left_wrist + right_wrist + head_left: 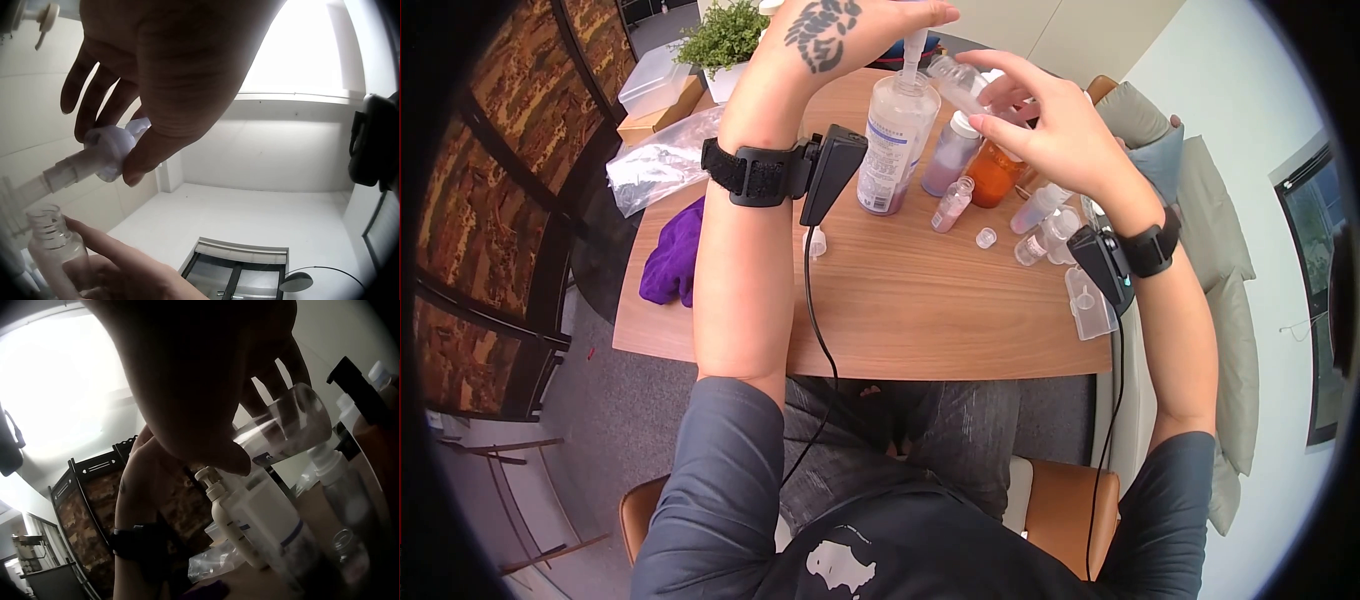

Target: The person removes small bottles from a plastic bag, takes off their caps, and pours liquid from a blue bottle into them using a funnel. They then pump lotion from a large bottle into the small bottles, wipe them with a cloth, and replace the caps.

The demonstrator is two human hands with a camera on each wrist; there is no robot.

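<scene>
My left hand [850, 32] pinches a clear pump head [111, 150] between thumb and fingers; its stem [914, 52] stands at the mouth of a large labelled bottle [897, 135]. Whether the stem is inside the neck, I cannot tell. My right hand [1060, 128] grips a small clear bottle [960, 85], tilted, its uncapped mouth close beside the stem. In the left wrist view that threaded mouth [45, 219] lies just below the stem. The right wrist view shows the small bottle's wide base [312, 419] and my thumb on its side.
Behind and right stand a white-capped bottle [952, 155] and an orange bottle [996, 175]. Nearer are a small open bottle [952, 207], a loose cap [986, 238], several small bottles and a clear case [1090, 302]. Purple cloth [672, 255] and a plastic bag [662, 160] lie left.
</scene>
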